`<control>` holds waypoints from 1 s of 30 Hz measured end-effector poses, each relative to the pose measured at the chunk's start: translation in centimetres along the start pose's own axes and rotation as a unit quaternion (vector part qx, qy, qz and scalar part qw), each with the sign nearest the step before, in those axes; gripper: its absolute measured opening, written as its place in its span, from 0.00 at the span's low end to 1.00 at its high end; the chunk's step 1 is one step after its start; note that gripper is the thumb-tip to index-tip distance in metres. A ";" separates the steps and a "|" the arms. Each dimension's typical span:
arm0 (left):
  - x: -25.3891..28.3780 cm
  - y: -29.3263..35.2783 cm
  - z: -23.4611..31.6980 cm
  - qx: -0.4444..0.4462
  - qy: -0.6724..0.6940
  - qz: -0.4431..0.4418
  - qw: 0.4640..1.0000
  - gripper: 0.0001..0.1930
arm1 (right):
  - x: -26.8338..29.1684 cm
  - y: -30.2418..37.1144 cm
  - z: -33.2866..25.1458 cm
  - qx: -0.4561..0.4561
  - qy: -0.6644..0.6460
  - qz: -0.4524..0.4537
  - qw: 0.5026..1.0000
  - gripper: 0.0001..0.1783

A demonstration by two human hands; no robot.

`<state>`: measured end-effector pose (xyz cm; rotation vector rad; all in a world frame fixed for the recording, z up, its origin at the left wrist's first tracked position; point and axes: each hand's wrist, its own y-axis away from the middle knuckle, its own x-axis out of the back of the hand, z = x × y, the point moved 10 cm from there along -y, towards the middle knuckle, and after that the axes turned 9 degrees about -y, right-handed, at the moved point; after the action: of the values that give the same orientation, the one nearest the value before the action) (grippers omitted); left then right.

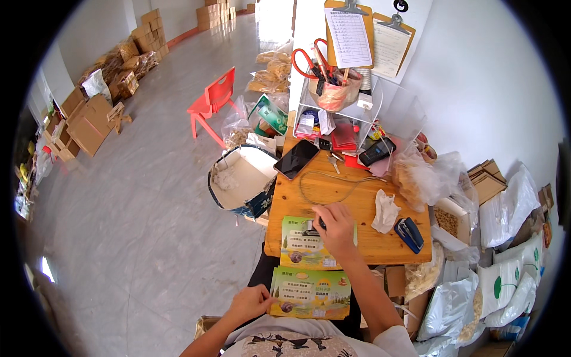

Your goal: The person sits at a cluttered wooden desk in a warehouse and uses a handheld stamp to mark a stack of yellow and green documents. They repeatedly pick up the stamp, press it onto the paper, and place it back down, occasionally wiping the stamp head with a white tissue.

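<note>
My right hand is closed round a small black and silver tool, which looks like a hand stamp. It rests on the upper stack of green and yellow printed sheets at the table's front edge. Nearer to me, a second stack of matching printed sheets lies over my lap. My left hand pinches the left edge of this lower stack, its fingertips partly hidden. To the right of my right hand are a crumpled white tissue and a dark blue stapler.
The wooden table bears a tablet, a looped cord, keys and a black handheld device. Scissors stand in a holder behind. A lined bin sits left; bags crowd the right.
</note>
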<state>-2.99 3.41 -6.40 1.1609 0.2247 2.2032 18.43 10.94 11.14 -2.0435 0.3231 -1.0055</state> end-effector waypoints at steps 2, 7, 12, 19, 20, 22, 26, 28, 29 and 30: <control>2.0 -0.2 -0.2 0.009 -0.026 0.084 0.996 0.12 | -1.0 0.2 0.2 0.002 0.003 -0.007 1.000 0.18; 6.0 -3.6 2.4 -0.012 0.019 0.218 0.976 0.12 | -1.8 1.0 1.4 -0.028 -0.003 0.007 1.000 0.18; 5.0 -8.4 3.6 0.007 -0.091 0.217 0.972 0.19 | -2.5 2.4 1.9 -0.044 -0.025 0.016 0.999 0.18; 4.4 -10.3 1.6 -0.009 0.023 0.204 0.979 0.17 | 3.2 -0.1 2.3 -0.151 -0.081 0.104 0.980 0.18; 4.2 -10.4 1.5 -0.018 0.042 0.203 0.978 0.17 | 4.2 -0.5 1.6 -0.139 -0.060 0.105 0.983 0.18; 4.3 -10.2 1.2 -0.017 0.040 0.212 0.976 0.15 | 5.7 -1.3 0.4 -0.116 -0.019 0.108 0.987 0.18; 5.3 -8.6 3.3 -0.049 -0.080 0.282 0.955 0.12 | 7.7 -0.9 0.3 -0.091 0.030 0.130 0.987 0.19; 6.3 -7.8 4.4 -0.051 -0.094 0.286 0.952 0.11 | 8.5 -0.3 0.9 -0.107 0.036 0.136 0.984 0.20; 6.8 -7.4 4.9 -0.053 -0.102 0.287 0.951 0.11 | 8.9 -0.2 1.0 -0.108 0.040 0.138 0.984 0.20; 7.4 -7.0 5.1 -0.057 -0.091 0.292 0.950 0.10 | 9.4 -0.1 1.0 -0.109 0.043 0.141 0.983 0.20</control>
<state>1.20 12.67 -1.28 1.4926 -0.3685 2.5348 25.21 6.55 16.01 -2.0754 0.7758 -0.9155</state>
